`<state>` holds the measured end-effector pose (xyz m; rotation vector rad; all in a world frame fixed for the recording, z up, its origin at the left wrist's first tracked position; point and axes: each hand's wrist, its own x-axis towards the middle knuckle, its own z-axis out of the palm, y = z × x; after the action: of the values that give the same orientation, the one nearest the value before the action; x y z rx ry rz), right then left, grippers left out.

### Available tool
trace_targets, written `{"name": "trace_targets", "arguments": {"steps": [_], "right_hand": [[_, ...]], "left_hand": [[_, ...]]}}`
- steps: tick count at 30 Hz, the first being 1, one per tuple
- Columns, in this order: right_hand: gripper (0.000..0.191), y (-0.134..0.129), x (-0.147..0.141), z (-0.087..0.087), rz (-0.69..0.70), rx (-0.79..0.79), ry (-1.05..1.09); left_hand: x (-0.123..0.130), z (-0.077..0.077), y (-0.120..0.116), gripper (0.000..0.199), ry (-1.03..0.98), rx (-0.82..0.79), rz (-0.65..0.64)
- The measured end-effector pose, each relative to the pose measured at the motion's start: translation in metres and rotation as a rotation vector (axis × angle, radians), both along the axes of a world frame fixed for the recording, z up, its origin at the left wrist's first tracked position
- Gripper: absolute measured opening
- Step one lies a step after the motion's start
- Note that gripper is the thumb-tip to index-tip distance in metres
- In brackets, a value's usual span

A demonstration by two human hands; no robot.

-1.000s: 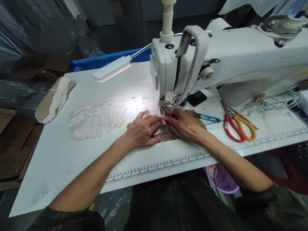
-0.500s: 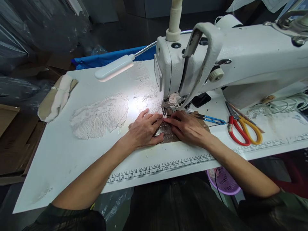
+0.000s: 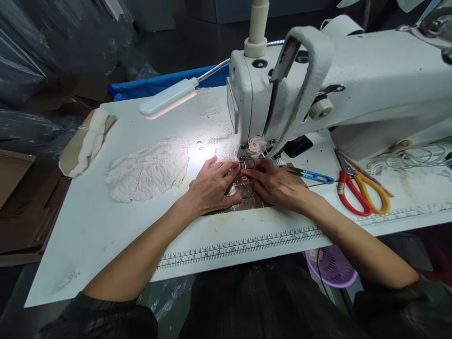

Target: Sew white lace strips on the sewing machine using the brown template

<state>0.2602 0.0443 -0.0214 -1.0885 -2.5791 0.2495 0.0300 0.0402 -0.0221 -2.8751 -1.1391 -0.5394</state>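
Observation:
My left hand (image 3: 213, 186) lies with fingers stretched and thumb apart beside the presser foot of a white sewing machine (image 3: 243, 94). Its fingertips press on the near edge of a white lace piece (image 3: 224, 146). Across from it, my right hand (image 3: 280, 184) has its fingers curled, with the index fingertip close to the needle. It seems to pinch the lace edge there, though its thumb and most of that edge are hidden. A shiny brown machine bed plate (image 3: 249, 193) shows between and below both hands.
Gathered white lace (image 3: 148, 172) lies left of the lamp's (image 3: 169, 99) light. Blue thread snips (image 3: 314, 176) and red-and-yellow scissors (image 3: 363, 188) rest at the right. A bundled roll of fabric (image 3: 86, 141) sits at the far left edge; a purple basket (image 3: 332, 266) stands below the table.
The view has shifted slightly. A small red mark on the bed plate now shows beside my right fingertip, where red showed at the fingertip before. Both hands stay near the presser foot.

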Motion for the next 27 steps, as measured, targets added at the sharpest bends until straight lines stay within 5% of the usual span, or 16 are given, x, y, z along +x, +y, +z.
{"name": "trace_targets", "arguments": {"steps": [13, 18, 21, 27], "right_hand": [[0.056, 0.017, 0.007, 0.0, -0.267, -0.376, 0.334], [0.047, 0.005, 0.01, -0.006, -0.157, -0.3, 0.308], [0.033, 0.001, 0.009, -0.014, -0.204, -0.231, 0.332], [0.019, 0.002, 0.004, -0.02, -0.26, -0.122, 0.352]], "left_hand": [[0.002, -0.003, 0.002, 0.05, 0.016, -0.003, 0.049], [0.0, -0.006, 0.001, 0.052, -0.011, 0.005, 0.055], [-0.001, -0.009, 0.003, 0.055, -0.037, -0.004, 0.061], [0.002, -0.009, -0.004, 0.049, -0.165, 0.06, 0.251]]}}
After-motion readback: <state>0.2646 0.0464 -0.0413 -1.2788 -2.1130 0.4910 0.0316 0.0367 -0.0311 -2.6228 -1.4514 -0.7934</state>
